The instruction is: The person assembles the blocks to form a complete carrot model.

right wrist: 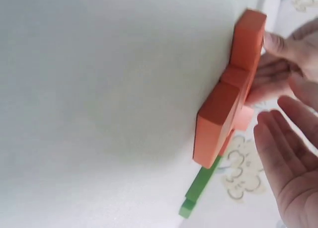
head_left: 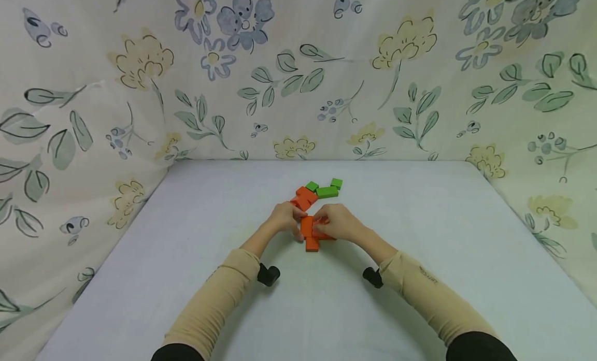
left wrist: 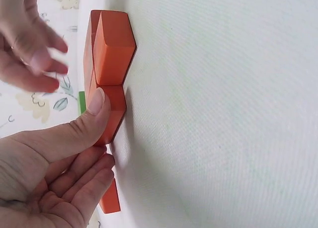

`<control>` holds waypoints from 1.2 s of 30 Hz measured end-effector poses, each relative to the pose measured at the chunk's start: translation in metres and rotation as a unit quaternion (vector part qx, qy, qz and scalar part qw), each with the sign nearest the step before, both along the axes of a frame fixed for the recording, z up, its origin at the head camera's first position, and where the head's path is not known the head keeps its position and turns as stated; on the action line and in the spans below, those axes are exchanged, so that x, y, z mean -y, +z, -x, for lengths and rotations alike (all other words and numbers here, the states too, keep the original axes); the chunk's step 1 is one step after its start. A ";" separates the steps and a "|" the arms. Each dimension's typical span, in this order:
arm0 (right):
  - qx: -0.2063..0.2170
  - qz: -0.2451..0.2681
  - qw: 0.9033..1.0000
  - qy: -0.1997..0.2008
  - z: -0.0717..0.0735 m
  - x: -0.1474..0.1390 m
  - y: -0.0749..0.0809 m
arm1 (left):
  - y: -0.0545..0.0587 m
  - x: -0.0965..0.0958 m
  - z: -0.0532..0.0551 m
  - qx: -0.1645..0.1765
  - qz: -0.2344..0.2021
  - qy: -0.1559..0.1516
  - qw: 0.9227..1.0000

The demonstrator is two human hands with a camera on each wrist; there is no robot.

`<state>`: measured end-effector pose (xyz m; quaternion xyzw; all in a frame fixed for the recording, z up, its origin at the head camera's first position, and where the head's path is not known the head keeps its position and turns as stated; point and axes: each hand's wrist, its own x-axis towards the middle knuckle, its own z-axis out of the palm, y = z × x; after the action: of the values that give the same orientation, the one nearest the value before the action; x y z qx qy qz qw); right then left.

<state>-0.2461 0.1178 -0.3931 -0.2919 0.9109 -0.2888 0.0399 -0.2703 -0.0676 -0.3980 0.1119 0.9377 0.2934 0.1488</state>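
Several orange wooden blocks (head_left: 306, 226) lie together on the white table between the two hands, with one small block (head_left: 312, 244) at the near end. My left hand (head_left: 285, 216) is at their left side; in the left wrist view its thumb rests against an orange block (left wrist: 117, 109), and its other fingers extend alongside. Over the right part of the group is my right hand (head_left: 338, 222). The right wrist view shows its fingers (right wrist: 280, 148) loosely extended and apart from the blocks, holding nothing. The hands partly hide the group in the head view.
Behind the hands lie more orange blocks (head_left: 305, 196), with several green blocks (head_left: 327, 192) angling off to the right. The white table (head_left: 224, 195) meets a flower-printed cloth (head_left: 298, 91) at its back edge. Black wrist mounts (head_left: 268, 275) hang below both forearms.
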 end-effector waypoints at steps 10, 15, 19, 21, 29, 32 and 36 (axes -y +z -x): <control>0.078 0.066 0.992 -0.079 0.034 0.024 0.001 | -0.001 0.008 -0.003 0.013 -0.009 0.013 1.000; 0.075 0.057 0.994 -0.057 0.045 0.040 0.000 | -0.001 0.009 -0.002 0.009 -0.015 0.015 1.000; 0.056 0.032 0.998 -0.025 0.054 0.046 -0.006 | -0.001 0.007 -0.001 -0.003 -0.005 0.006 1.000; 0.050 0.018 0.998 -0.022 0.058 0.049 -0.007 | -0.001 0.006 -0.001 -0.008 0.003 -0.002 1.000; 0.024 -0.069 0.997 -0.039 0.067 0.067 -0.002 | 0.000 0.003 0.002 -0.030 0.026 -0.008 0.999; 0.040 -0.091 0.994 -0.042 0.069 0.072 -0.001 | 0.000 0.003 0.002 -0.029 0.029 -0.004 0.999; 0.044 -0.110 0.992 -0.034 0.073 0.075 -0.002 | 0.000 0.004 0.001 -0.032 0.030 -0.006 0.999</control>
<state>-0.3190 0.0426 -0.3955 -0.2418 0.9439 -0.2007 0.1018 -0.2716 -0.0712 -0.3976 0.1225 0.9496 0.2604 0.1241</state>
